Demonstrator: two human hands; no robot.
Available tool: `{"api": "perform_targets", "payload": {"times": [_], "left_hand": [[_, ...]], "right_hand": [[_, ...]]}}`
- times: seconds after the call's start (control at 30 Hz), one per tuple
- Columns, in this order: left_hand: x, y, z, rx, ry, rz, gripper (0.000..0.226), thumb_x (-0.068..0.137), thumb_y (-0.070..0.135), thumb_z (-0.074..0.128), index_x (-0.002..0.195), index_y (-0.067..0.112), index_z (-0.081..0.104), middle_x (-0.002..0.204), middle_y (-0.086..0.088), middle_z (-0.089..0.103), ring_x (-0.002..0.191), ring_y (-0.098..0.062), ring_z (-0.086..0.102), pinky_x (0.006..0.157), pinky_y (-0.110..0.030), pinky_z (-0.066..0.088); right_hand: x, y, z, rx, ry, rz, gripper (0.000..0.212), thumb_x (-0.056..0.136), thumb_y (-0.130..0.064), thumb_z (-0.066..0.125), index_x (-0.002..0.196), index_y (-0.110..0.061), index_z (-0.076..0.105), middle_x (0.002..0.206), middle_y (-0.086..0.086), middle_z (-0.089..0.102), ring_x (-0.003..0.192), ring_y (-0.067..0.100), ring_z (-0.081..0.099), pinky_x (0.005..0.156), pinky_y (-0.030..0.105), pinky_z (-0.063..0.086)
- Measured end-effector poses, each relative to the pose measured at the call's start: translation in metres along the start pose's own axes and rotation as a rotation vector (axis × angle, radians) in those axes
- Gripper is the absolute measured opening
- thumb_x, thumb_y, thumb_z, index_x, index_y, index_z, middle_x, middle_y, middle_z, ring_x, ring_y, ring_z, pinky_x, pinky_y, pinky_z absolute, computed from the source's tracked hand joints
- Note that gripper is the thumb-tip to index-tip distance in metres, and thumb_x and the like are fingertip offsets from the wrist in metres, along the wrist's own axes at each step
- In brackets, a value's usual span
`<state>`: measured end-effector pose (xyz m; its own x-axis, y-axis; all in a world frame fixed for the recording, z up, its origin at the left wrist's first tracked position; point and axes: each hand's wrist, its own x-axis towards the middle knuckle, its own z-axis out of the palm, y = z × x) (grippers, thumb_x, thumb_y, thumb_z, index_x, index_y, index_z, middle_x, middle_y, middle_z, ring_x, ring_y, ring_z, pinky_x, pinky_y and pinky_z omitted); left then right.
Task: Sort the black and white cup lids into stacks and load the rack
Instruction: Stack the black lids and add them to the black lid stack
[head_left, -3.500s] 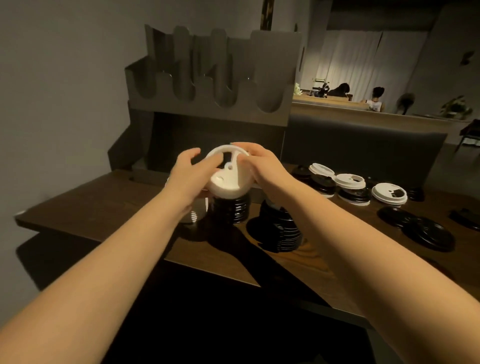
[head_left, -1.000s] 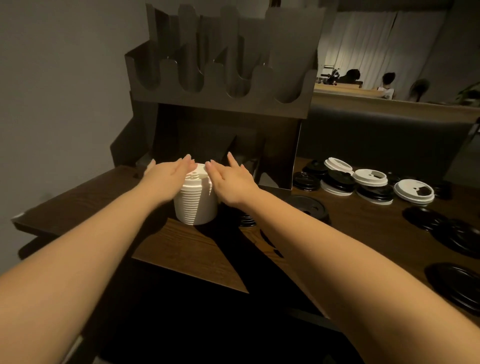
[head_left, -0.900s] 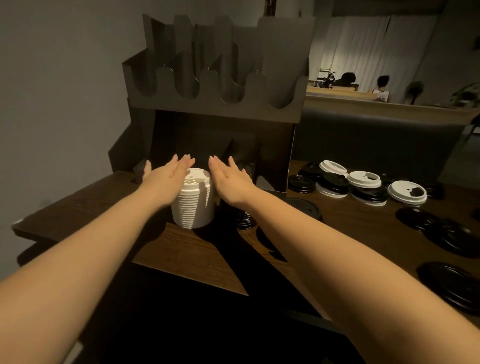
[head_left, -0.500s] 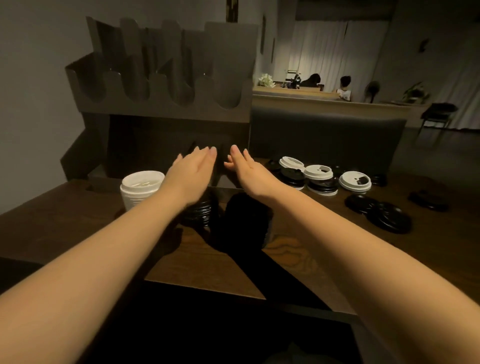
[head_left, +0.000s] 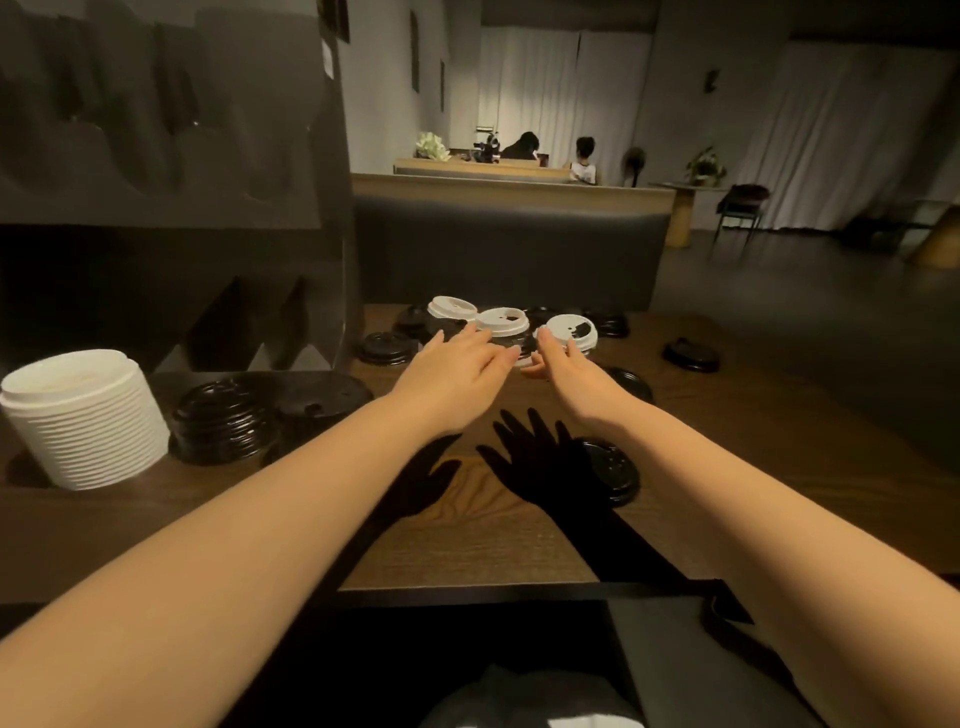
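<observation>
Neither hand holds anything. The left hand (head_left: 457, 366) reaches out palm down with straight fingers, their tips at the near rim of the middle white plastic cup lid (head_left: 503, 321); whether they touch it cannot be told. The right hand (head_left: 569, 364) is likewise flat and loose, its fingertips just short of the right white plastic cup lid (head_left: 569, 330).

Three white lids sit dome up in a row near the far edge of the dark wooden desk (head_left: 483, 535), each on black lids (the third, the left white plastic cup lid (head_left: 451, 307), lies beyond the left hand). Loose flat black plastic lids (head_left: 691, 355) lie scattered around them, one near black plastic lid (head_left: 610, 467) under the right forearm.

Toward the desk's left edge stands a tall upright stack of white ribbed lids (head_left: 85, 415), its axis vertical, with a shorter stack of black lids (head_left: 221, 423) just beside it. Behind them rises the dark scalloped lid rack (head_left: 171, 171). No writing is legible on any lid.
</observation>
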<state>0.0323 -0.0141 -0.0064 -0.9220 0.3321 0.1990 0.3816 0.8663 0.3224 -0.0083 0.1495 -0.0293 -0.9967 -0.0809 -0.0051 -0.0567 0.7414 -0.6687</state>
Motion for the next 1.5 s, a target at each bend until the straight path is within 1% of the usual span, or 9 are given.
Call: {"api": "perform_targets", "payload": {"times": [0.23, 0.37, 0.5, 0.67, 0.87, 1.0, 1.13, 1.3, 1.5], "left_hand": [[0.014, 0.033, 0.054, -0.107, -0.346, -0.077, 0.078, 0.087, 0.07, 0.037, 0.152, 0.029, 0.023, 0.16, -0.004, 0.015, 0.148, -0.025, 0.01, 0.119, -0.041, 0.008], [0.021, 0.04, 0.073, -0.325, -0.441, -0.115, 0.088, 0.079, 0.064, 0.06, 0.151, 0.027, 0.026, 0.156, 0.004, 0.028, 0.131, -0.014, 0.041, 0.099, -0.024, 0.038], [0.027, 0.036, 0.089, -0.247, -0.363, -0.074, 0.084, 0.074, 0.062, 0.067, 0.145, 0.028, 0.039, 0.152, 0.003, 0.038, 0.144, -0.017, 0.025, 0.116, -0.041, 0.025], [0.037, 0.034, 0.094, -0.365, -0.225, -0.094, 0.075, 0.071, 0.049, 0.078, 0.135, 0.024, 0.049, 0.133, 0.005, 0.053, 0.114, -0.011, 0.051, 0.096, -0.028, 0.044], [0.066, 0.033, 0.092, -0.535, -0.007, -0.188, 0.085, 0.071, 0.03, 0.083, 0.142, 0.017, 0.04, 0.139, -0.001, 0.048, 0.128, -0.018, 0.046, 0.096, -0.026, 0.041], [0.081, 0.027, 0.108, -0.806, 0.071, -0.28, 0.033, 0.078, 0.022, 0.078, 0.108, 0.017, 0.066, 0.105, -0.002, 0.07, 0.104, -0.018, 0.065, 0.076, -0.022, 0.051], [0.084, 0.017, 0.119, -0.929, 0.185, -0.353, 0.037, 0.078, 0.026, 0.078, 0.108, 0.01, 0.064, 0.101, -0.005, 0.069, 0.094, -0.017, 0.065, 0.074, -0.026, 0.053], [0.083, 0.007, 0.114, -1.086, 0.141, -0.351, 0.041, 0.078, 0.016, 0.077, 0.116, 0.011, 0.062, 0.108, -0.008, 0.07, 0.103, -0.024, 0.066, 0.092, -0.04, 0.053], [0.083, 0.008, 0.11, -1.227, 0.122, -0.389, 0.037, 0.083, 0.013, 0.072, 0.118, 0.011, 0.06, 0.11, -0.009, 0.068, 0.102, -0.022, 0.065, 0.091, -0.04, 0.053]], "right_hand": [[-0.025, 0.054, -0.024, 0.083, -0.005, 0.088, 0.081, 0.092, -0.068, 0.006, 0.129, -0.021, 0.06, 0.158, 0.007, 0.022, 0.148, 0.019, 0.002, 0.115, 0.042, 0.008], [-0.035, 0.075, -0.026, 0.114, -0.05, 0.106, 0.076, 0.097, -0.059, 0.008, 0.127, -0.012, 0.06, 0.144, 0.01, 0.047, 0.138, 0.022, 0.034, 0.109, 0.034, 0.023], [-0.036, 0.09, -0.021, 0.151, -0.046, 0.147, 0.077, 0.097, -0.06, 0.01, 0.129, -0.011, 0.059, 0.136, 0.008, 0.054, 0.122, 0.019, 0.05, 0.097, 0.029, 0.032], [-0.03, 0.092, -0.022, 0.279, -0.025, 0.076, 0.066, 0.1, -0.054, 0.015, 0.117, -0.015, 0.066, 0.121, 0.007, 0.064, 0.109, 0.017, 0.057, 0.09, 0.028, 0.035], [-0.001, 0.073, -0.023, 0.522, 0.068, 0.027, 0.051, 0.102, -0.045, 0.029, 0.119, -0.012, 0.065, 0.12, 0.007, 0.065, 0.103, 0.014, 0.058, 0.082, 0.021, 0.044], [0.022, 0.073, -0.022, 0.671, 0.125, 0.027, 0.05, 0.102, -0.043, 0.029, 0.113, -0.014, 0.068, 0.108, 0.002, 0.067, 0.099, 0.013, 0.061, 0.082, 0.021, 0.047], [0.034, 0.109, -0.024, 0.159, 0.519, -0.059, 0.046, 0.102, -0.035, 0.031, 0.094, -0.008, 0.068, 0.097, 0.006, 0.066, 0.099, 0.024, 0.059, 0.087, 0.041, 0.047], [0.041, 0.121, -0.027, 0.044, 0.29, 0.073, 0.053, 0.102, -0.043, 0.031, 0.149, -0.018, 0.029, 0.157, 0.004, 0.025, 0.147, 0.024, 0.011, 0.117, 0.043, 0.014], [0.037, 0.119, -0.032, -0.081, 0.273, 0.059, 0.076, 0.087, -0.047, 0.063, 0.148, -0.018, 0.03, 0.147, 0.01, 0.034, 0.136, 0.028, 0.03, 0.11, 0.042, 0.03]]}}
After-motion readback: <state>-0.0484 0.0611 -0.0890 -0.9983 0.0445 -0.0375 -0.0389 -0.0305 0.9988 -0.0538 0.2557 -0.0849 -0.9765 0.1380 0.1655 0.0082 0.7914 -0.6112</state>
